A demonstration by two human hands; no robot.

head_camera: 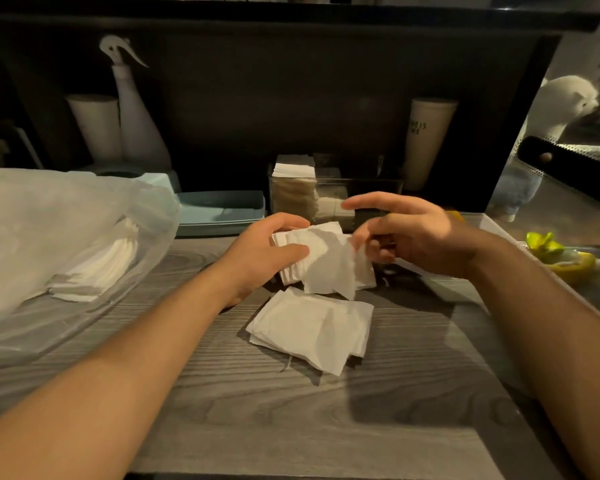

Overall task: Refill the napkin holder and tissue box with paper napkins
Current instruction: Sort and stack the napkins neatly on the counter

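A flat pile of soft white square napkins [312,327] lies on the gray, wood-grain desk [291,410]. Just past it, the left hand [260,254] grips a thick bunch of napkins [326,261], and the right hand [413,233] pinches its loose top sheet. At 12 o'clock stands a see-through napkin holder [336,199], partly filled. At 9 o'clock a crinkly plastic bag [49,237] holds more napkins.
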